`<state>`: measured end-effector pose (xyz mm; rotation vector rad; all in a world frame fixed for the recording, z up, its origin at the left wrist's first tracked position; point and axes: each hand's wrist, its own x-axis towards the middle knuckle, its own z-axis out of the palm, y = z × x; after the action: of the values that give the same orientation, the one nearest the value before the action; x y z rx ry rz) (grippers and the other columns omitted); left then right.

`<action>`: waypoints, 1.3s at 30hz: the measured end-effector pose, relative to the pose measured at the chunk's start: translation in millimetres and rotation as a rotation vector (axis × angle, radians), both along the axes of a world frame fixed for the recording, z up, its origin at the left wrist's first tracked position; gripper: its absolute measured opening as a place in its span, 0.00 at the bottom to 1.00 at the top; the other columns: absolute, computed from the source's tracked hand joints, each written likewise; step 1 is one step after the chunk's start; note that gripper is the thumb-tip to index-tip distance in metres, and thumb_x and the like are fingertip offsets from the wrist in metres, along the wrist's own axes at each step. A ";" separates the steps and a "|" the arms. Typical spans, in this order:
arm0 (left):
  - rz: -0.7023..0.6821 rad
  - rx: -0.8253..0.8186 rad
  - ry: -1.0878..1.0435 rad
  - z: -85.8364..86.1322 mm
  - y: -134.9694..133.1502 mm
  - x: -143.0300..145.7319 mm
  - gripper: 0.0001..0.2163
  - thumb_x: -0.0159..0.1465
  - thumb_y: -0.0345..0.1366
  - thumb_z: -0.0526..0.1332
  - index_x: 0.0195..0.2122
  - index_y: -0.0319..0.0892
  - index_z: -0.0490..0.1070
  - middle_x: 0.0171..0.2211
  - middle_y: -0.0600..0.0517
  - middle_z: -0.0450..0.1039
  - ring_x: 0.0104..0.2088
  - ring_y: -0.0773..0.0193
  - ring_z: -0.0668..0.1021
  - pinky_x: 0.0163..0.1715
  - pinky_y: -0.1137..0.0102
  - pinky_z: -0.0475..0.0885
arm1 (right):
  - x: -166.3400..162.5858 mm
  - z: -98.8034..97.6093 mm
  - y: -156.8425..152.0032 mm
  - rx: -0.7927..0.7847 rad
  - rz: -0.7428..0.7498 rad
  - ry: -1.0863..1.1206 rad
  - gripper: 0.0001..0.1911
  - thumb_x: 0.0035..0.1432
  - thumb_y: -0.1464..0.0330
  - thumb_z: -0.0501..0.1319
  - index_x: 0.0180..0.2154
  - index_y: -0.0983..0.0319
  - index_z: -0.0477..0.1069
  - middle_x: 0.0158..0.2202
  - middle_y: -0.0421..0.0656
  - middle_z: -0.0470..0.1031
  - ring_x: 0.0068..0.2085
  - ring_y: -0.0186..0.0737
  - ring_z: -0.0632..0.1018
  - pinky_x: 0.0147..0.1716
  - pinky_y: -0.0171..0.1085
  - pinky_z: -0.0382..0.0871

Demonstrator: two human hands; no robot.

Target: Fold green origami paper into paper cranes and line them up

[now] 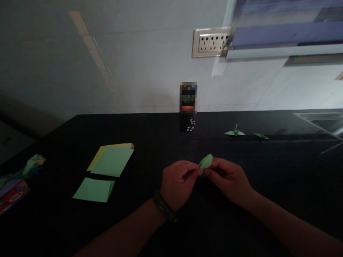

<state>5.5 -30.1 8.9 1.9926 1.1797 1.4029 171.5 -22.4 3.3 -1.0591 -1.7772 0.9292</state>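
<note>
A small folded green paper piece (206, 161) is pinched between both hands above a black table (241, 221). My left hand (177, 184), with a dark band on its wrist, grips the paper's lower left end with closed fingers. My right hand (229, 178) closes on it from the right. Most of the paper is hidden by the fingers; only a rounded green tip shows.
A stack of coloured paper sheets (112, 160) and a folded green sheet (94, 190) lie to the left. Two finished green paper cranes (235, 132) (261, 136) sit at the far right. A phone (188, 98) leans on the wall. Colourful packaging (16, 185) lies at the left edge.
</note>
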 end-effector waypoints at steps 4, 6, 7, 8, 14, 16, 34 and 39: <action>-0.022 -0.445 -0.277 -3.7 3.1 4.7 0.07 0.51 0.31 0.63 0.33 0.40 0.72 0.27 0.53 0.76 0.27 0.67 0.76 0.28 0.73 0.71 | -1.8 0.0 -1.1 -0.048 -0.076 -0.041 0.05 0.53 0.69 0.58 0.29 0.62 0.71 0.25 0.40 0.72 0.26 0.33 0.73 0.26 0.32 0.67; -0.115 -0.657 -0.402 -6.9 5.4 6.9 0.09 0.51 0.34 0.63 0.33 0.39 0.72 0.28 0.51 0.76 0.27 0.66 0.77 0.30 0.72 0.71 | -3.4 -0.2 -0.8 -0.074 -0.114 -0.064 0.06 0.53 0.68 0.57 0.29 0.62 0.71 0.25 0.40 0.72 0.26 0.33 0.73 0.26 0.31 0.67; -0.150 -0.726 -0.418 -8.4 6.3 7.6 0.08 0.52 0.35 0.63 0.32 0.38 0.72 0.27 0.50 0.76 0.28 0.65 0.77 0.30 0.71 0.71 | -4.3 -0.6 -0.4 -0.089 -0.134 -0.075 0.06 0.53 0.67 0.57 0.29 0.61 0.71 0.25 0.40 0.73 0.26 0.33 0.73 0.26 0.32 0.67; -0.165 -0.765 -0.401 -9.7 6.9 8.0 0.08 0.53 0.37 0.62 0.30 0.37 0.73 0.27 0.49 0.76 0.27 0.65 0.76 0.30 0.70 0.71 | -5.1 -1.1 0.0 -0.109 -0.151 -0.089 0.06 0.53 0.67 0.57 0.29 0.61 0.71 0.25 0.40 0.73 0.26 0.33 0.73 0.26 0.32 0.67; -0.128 -0.697 -0.133 -11.3 5.0 8.1 0.14 0.58 0.43 0.55 0.27 0.37 0.73 0.24 0.49 0.73 0.26 0.64 0.74 0.26 0.71 0.67 | -8.9 -3.8 -0.3 -0.124 -0.208 -0.137 0.06 0.52 0.67 0.57 0.28 0.62 0.71 0.25 0.41 0.73 0.27 0.34 0.73 0.26 0.33 0.67; -0.123 -0.680 -0.116 -11.2 4.7 7.7 0.15 0.59 0.44 0.54 0.27 0.37 0.72 0.24 0.49 0.73 0.26 0.64 0.74 0.25 0.72 0.66 | -10.3 -3.7 -1.3 -0.083 -0.216 -0.172 0.06 0.52 0.68 0.57 0.27 0.62 0.71 0.25 0.41 0.73 0.26 0.34 0.73 0.26 0.33 0.66; -0.144 -0.685 -0.027 -5.7 11.8 2.4 0.14 0.60 0.40 0.52 0.21 0.39 0.66 0.17 0.55 0.64 0.19 0.69 0.68 0.21 0.74 0.62 | -12.4 5.4 5.7 -0.559 -0.093 0.099 0.10 0.49 0.63 0.59 0.26 0.65 0.70 0.19 0.38 0.69 0.21 0.28 0.67 0.22 0.31 0.62; -0.119 -0.826 -0.157 -5.1 11.9 4.8 0.11 0.60 0.37 0.52 0.22 0.39 0.65 0.16 0.56 0.65 0.17 0.70 0.69 0.20 0.74 0.65 | -10.2 5.4 5.7 -0.569 -0.041 0.025 0.10 0.50 0.64 0.59 0.25 0.65 0.68 0.17 0.36 0.67 0.19 0.26 0.65 0.20 0.29 0.59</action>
<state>10.3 -18.2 3.8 1.3153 1.2623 0.7898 161.3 -16.7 8.8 -1.4165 -1.4932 1.4625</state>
